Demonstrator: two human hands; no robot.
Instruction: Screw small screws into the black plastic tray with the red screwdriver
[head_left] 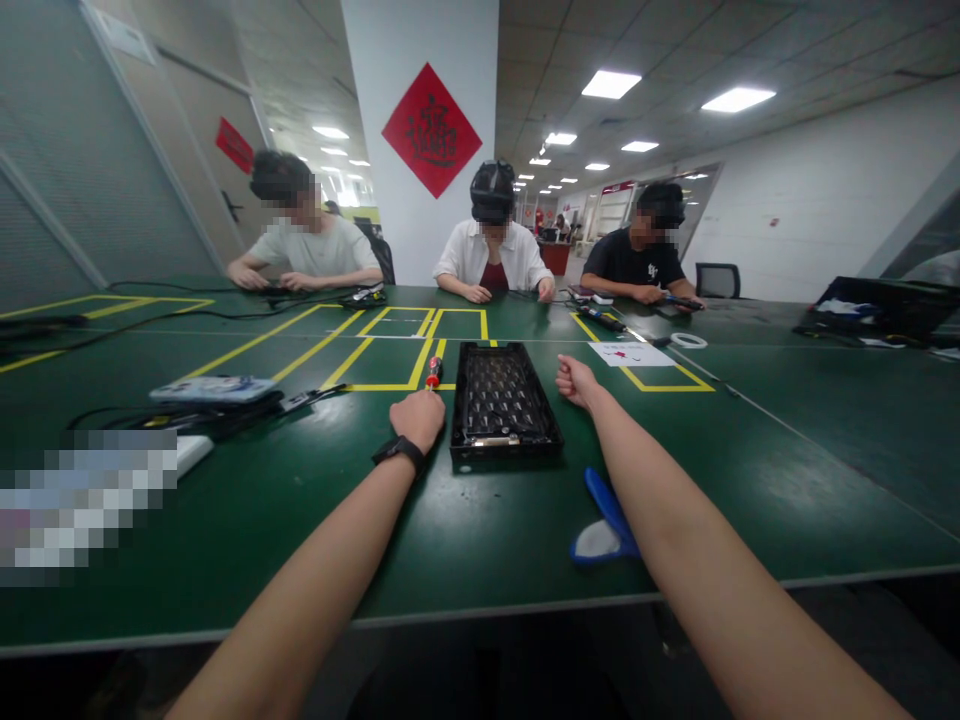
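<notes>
A black rectangular tray-like case [506, 395] lies on the green table between my hands, its inside covered with rows of small raised shapes. My left hand [420, 418], with a black band on the wrist, is curled into a fist just left of it. Right beyond that fist is a screwdriver [433, 373] with a red and black handle, its shaft running toward my fingers. Whether they grip it is hidden. To the right of the case, my right hand [576, 381] is closed in a loose fist, with nothing visible in it.
A blue and white item [604, 530] lies by my right forearm. Cables and a flat light-coloured box [214, 388] are at left. A paper sheet [630, 354] and a white ring [688, 341] lie at right. Yellow tape [382, 387] marks the table [480, 550]. Three people sit opposite.
</notes>
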